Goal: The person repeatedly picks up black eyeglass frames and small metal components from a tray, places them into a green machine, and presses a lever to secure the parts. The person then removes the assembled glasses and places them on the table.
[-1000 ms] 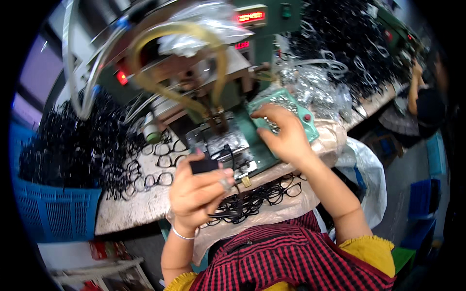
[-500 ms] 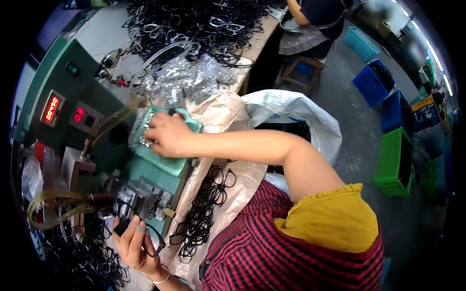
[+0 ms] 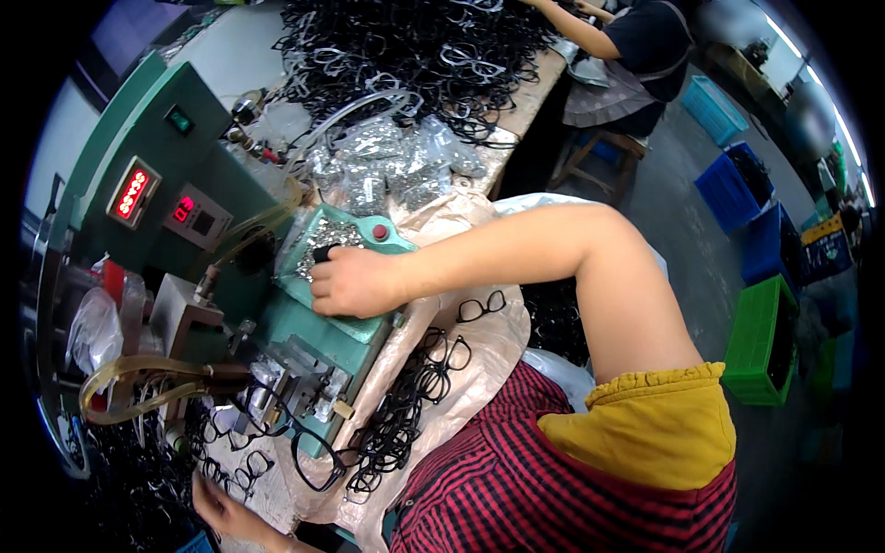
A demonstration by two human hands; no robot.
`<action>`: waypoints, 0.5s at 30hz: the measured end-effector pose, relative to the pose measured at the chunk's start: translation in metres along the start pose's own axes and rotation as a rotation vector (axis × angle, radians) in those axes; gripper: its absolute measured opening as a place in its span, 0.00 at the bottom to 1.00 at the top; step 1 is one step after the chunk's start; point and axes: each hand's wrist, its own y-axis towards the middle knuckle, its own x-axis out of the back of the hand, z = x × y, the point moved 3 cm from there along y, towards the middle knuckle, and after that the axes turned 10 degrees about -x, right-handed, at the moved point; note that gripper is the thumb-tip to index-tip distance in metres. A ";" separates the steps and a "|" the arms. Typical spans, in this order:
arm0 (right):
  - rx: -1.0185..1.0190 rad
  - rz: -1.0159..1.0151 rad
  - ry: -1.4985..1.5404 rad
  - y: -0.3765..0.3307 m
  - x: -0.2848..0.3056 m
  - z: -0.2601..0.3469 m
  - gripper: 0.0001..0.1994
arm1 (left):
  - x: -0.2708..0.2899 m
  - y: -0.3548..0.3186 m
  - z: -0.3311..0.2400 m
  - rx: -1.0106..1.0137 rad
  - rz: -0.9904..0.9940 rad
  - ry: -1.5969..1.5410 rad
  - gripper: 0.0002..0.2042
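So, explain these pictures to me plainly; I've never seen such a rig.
There's no robot: a person works barehanded, filmed by a fisheye camera worn on the head, which bends straight edges. The right hand is at a green tray of small silver pieces, with something black by its fingertips that I can't identify. The left hand, lower left, is near black glasses frames; whether it grips one is unclear. More frames lie on a tan sheet beside a green machine with red displays.
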 end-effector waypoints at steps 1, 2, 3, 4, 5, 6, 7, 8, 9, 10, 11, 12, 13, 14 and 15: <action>-0.110 -0.022 0.052 0.004 0.001 -0.001 0.06 | -0.016 -0.018 0.054 -0.027 0.168 0.136 0.12; -0.217 -0.003 0.082 0.008 0.002 -0.002 0.07 | -0.043 -0.051 0.112 -0.062 0.335 0.250 0.15; -0.313 0.013 0.131 0.016 0.001 0.000 0.07 | -0.058 -0.077 0.137 0.107 0.510 0.339 0.17; -0.421 0.027 0.186 0.020 -0.003 0.000 0.08 | -0.061 -0.083 0.123 -0.061 0.398 0.402 0.15; -0.449 0.000 0.185 0.023 -0.005 0.000 0.04 | -0.061 -0.075 0.112 -0.021 0.452 0.336 0.13; -0.451 0.029 0.165 0.026 -0.008 0.000 0.04 | -0.059 -0.067 0.102 0.037 0.511 0.273 0.11; -0.498 0.044 0.207 0.027 -0.011 0.004 0.04 | -0.058 -0.056 0.095 0.034 0.597 0.292 0.09; -0.522 0.063 0.234 0.030 -0.011 0.002 0.04 | -0.059 -0.047 0.088 0.047 0.664 0.297 0.08; -0.571 0.010 0.284 0.030 -0.004 0.001 0.05 | -0.062 -0.038 0.083 0.071 0.717 0.278 0.07; -0.617 -0.043 0.346 0.030 0.001 0.006 0.05 | -0.061 -0.032 0.086 0.026 0.755 0.277 0.06; -0.672 -0.064 0.410 0.028 0.008 0.005 0.06 | -0.058 -0.028 0.083 -0.149 0.593 0.271 0.06; -0.717 -0.112 0.475 0.023 0.013 0.008 0.06 | -0.048 -0.028 0.082 -0.323 0.445 0.287 0.06; -0.811 -0.152 0.504 0.013 0.023 0.008 0.07 | -0.044 -0.027 0.088 -0.153 0.308 0.123 0.05; -0.840 -0.219 0.508 -0.002 0.022 0.006 0.09 | -0.041 -0.028 0.094 0.013 0.160 -0.030 0.04; -0.926 -0.271 0.464 -0.017 0.029 0.010 0.09 | -0.043 -0.033 0.102 0.366 -0.062 -0.428 0.05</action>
